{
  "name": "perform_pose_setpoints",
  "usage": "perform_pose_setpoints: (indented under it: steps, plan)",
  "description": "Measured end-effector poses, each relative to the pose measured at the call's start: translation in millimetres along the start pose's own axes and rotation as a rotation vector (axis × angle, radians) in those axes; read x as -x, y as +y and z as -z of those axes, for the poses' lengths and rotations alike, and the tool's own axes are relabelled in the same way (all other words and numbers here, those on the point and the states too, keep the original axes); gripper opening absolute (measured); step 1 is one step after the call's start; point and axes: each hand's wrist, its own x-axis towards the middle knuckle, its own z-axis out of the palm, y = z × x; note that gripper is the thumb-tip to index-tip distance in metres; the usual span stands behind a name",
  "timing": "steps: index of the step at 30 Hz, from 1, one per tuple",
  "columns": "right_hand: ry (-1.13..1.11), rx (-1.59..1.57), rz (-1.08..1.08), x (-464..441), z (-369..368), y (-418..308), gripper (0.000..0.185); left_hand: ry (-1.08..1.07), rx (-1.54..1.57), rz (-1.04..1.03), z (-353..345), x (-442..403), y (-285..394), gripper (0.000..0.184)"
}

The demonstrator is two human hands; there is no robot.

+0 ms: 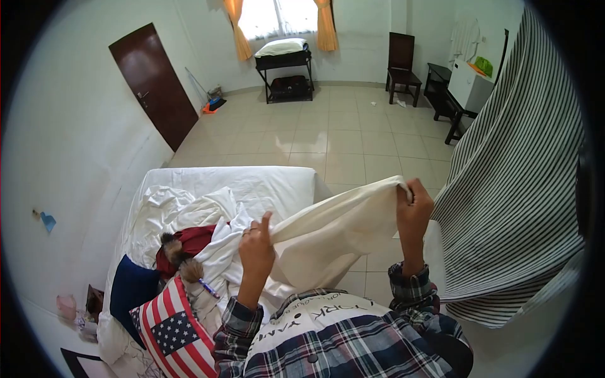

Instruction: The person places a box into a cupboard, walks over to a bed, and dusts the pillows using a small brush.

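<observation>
A cream cloth [334, 233] is stretched in the air between my two hands, its lower part hanging in loose folds in front of my body. My left hand [256, 251] is closed on one end, with the thumb pointing up. Higher and to the right, my right hand [414, 205] grips the opposite top corner in bent fingers. Whether the cloth is a pillowcase or a plain sheet I cannot tell. Close to my left hand, a rumpled white sheet [224, 252] lies on the bed [265, 179].
On the bed lie a flag-patterned pillow [173, 334], a dark blue pillow [131, 296], a dark red cloth [192, 242] and a brown furry thing [191, 271]. A striped curtain [517, 170] hangs at right. Beyond the bed are a tiled floor [340, 142], a rack [283, 69] and a chair [402, 66].
</observation>
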Motion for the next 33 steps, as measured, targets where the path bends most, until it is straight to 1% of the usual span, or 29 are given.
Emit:
perform_pose_setpoints:
  steps: [1,3,4,6,7,8,11,12,15,16,19,20,21,23,24,26,27,29,30,33]
  plan:
    - [0.049,0.003,-0.055,-10,1,15,0.010,0.000,-0.045,0.027,-13,-4,-6,0.037]
    - [0.149,0.014,-0.161,-27,3,50,0.010,-0.083,0.131,0.192,-46,-2,-30,0.025]
    - [0.158,0.039,-0.065,-35,6,69,0.012,-0.127,0.222,0.278,-61,-3,-36,0.020]
    - [-0.036,-0.105,-0.324,-45,20,80,0.019,-0.167,0.515,0.494,-85,-10,-39,0.012]
    - [-0.134,-0.179,-0.457,-47,25,82,0.023,-0.189,0.657,0.605,-94,-12,-38,0.012]
    - [-0.196,-0.216,-0.455,-46,23,93,0.039,-0.164,0.619,0.589,-90,-23,-27,0.018]
    - [-0.380,-0.432,-0.449,-51,32,103,0.046,-0.028,1.200,0.817,-116,-56,-42,0.017]
    - [-0.455,-0.497,-0.473,-52,35,108,0.044,-0.017,1.327,0.873,-118,-71,-46,0.016]
    - [-0.733,-0.518,-0.386,-46,35,141,0.033,0.123,1.303,0.803,-128,-105,-59,0.015]
    - [-0.689,-0.549,-0.486,-41,29,145,0.025,0.136,1.240,0.780,-134,-113,-62,0.016]
    - [-0.621,-0.249,-0.674,-24,14,167,0.022,0.096,1.420,0.777,-173,-119,-82,0.023]
    - [-0.565,-0.196,-0.570,-15,9,173,0.019,0.057,1.455,0.805,-184,-119,-87,0.027]
    - [-0.526,-0.236,-0.613,-16,9,167,0.019,0.052,1.465,0.769,-193,-119,-90,0.031]
    - [-0.452,-0.327,-0.695,-22,2,149,0.018,-0.065,1.372,0.637,-204,-123,-101,0.031]
    - [-0.365,-0.376,-0.669,-22,-3,147,0.014,-0.102,1.279,0.558,-207,-131,-100,0.029]
    - [-0.397,-0.195,-0.623,-36,-2,136,0.013,-0.179,1.090,0.410,-210,-140,-96,0.026]
    - [-0.415,-0.102,-0.605,-42,1,131,0.012,-0.212,0.912,0.319,-219,-146,-100,0.023]
    - [-0.476,0.047,-0.701,-50,-3,155,0.011,-0.262,0.565,0.134,-240,-164,-111,0.018]
    - [-0.506,0.118,-0.747,-54,-7,173,0.011,-0.369,0.474,0.109,-240,-178,-114,0.018]
    - [-0.711,0.195,-0.961,-75,-14,237,0.013,-0.771,0.615,0.185,-249,-237,-110,0.021]
